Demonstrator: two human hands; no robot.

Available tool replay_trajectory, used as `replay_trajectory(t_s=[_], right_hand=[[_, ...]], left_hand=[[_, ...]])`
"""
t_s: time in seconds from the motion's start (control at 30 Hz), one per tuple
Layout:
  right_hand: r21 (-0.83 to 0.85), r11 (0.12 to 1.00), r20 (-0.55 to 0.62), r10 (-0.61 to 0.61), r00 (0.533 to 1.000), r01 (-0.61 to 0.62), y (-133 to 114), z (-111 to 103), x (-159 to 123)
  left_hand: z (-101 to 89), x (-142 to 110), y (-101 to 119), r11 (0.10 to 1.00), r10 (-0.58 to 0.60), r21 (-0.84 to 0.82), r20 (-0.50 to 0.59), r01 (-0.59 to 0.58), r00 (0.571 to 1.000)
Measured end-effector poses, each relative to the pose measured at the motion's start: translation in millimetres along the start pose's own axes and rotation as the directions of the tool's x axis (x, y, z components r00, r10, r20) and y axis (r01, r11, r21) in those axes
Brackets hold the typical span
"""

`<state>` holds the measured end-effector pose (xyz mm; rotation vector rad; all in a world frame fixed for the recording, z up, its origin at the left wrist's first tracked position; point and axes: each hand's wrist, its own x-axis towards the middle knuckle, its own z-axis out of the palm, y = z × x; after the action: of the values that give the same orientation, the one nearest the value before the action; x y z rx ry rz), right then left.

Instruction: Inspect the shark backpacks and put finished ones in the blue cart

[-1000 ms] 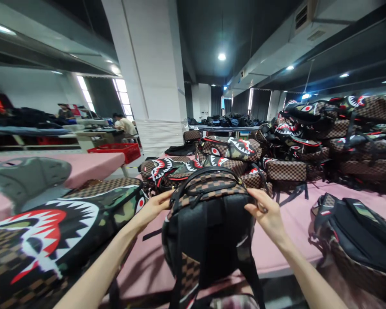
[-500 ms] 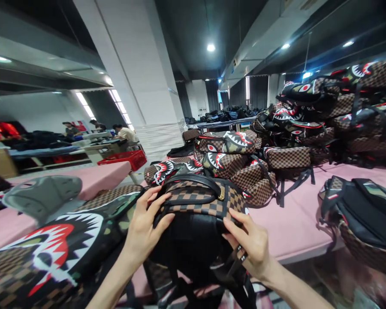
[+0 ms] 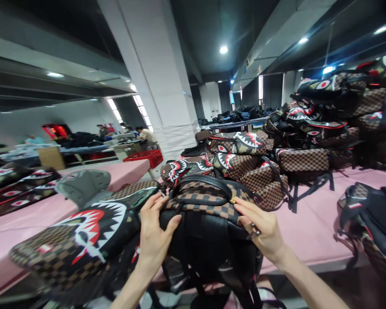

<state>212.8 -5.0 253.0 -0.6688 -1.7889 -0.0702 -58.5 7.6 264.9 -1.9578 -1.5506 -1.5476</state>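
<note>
A brown-checked backpack (image 3: pixel 209 244) with a black back panel stands upright before me, its straps hanging down. My left hand (image 3: pixel 155 231) grips its upper left edge, with the fingers over the top and the thumb on the near side. The fingers of my right hand (image 3: pixel 262 225) are closed on the top right, by the gold fitting where the black carry handle (image 3: pixel 212 180) ends. That handle arches across the top between my hands. Part of the far side of the bag is hidden.
A shark-mouth backpack (image 3: pixel 61 244) lies at left, near a grey curved panel (image 3: pixel 83 184). More backpacks (image 3: pixel 238 154) are heaped behind and at right on the pink table (image 3: pixel 304 234). Another bag (image 3: pixel 373 219) sits far right. A white pillar (image 3: pixel 157 77) rises beyond.
The view has swung left, so the surroundings appear farther right. My right hand has shifted from the bag's right edge to the gold fitting at the handle. The left hand keeps its hold.
</note>
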Motion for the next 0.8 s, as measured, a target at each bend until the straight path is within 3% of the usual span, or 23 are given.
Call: replay_trajectory(t_s=[0.07,0.1,0.17,0.2,0.27,0.33,0.37,0.43,0.5,0.57,0.67,0.8], right_hand=[[-0.037,0.999,0.022,-0.004,1.000,0.004,2,-1,0],[-0.049,0.999,0.033,-0.012,0.999,0.014,3,-1,0],[-0.067,0.997,0.046,-0.040,0.998,0.043,4,-2,-1],[-0.075,0.996,0.044,-0.054,0.998,0.057,4,-2,-1],[-0.089,0.994,0.022,-0.065,0.998,0.067,4,-2,-2],[-0.112,0.993,-0.007,-0.036,0.999,0.035,8,-2,-2],[-0.131,0.991,-0.022,-0.009,1.000,0.006,11,-3,-3],[-0.174,0.983,-0.033,0.058,0.998,-0.063,17,-6,-2],[-0.224,0.968,-0.018,0.115,0.993,-0.116,19,-13,0],[-0.282,0.951,-0.010,0.131,0.991,-0.129,9,-22,5],[-0.371,0.925,-0.024,0.079,0.997,-0.082,-31,-29,17],[-0.496,0.867,0.162,0.030,0.986,0.055,-97,-11,25]], left_hand=[[-4.5,-15,3,0.967,-0.253,-0.041,-0.029,0.252,0.967],[-8.1,-20,4,0.922,-0.376,-0.091,0.030,0.377,0.926],[-17.8,-26,10,0.768,-0.531,-0.244,0.274,0.592,0.802],[-23.5,-26,13,0.658,-0.538,-0.331,0.422,0.677,0.729],[-33.9,-23,18,0.402,-0.439,-0.462,0.661,0.791,0.609],[-39.5,-21,19,0.197,-0.279,-0.494,0.800,0.847,0.531],[-39.9,-22,17,0.152,-0.192,-0.485,0.840,0.861,0.508],[-36.3,-25,12,0.165,0.011,-0.472,0.879,0.866,0.476],[-30.0,-30,8,0.248,0.197,-0.499,0.865,0.830,0.461],[-24.7,-35,9,0.333,0.298,-0.544,0.836,0.770,0.461],[-20.0,-40,22,0.447,0.291,-0.561,0.827,0.696,0.481],[-11.1,-51,42,0.497,0.222,-0.611,0.776,0.617,0.590]])
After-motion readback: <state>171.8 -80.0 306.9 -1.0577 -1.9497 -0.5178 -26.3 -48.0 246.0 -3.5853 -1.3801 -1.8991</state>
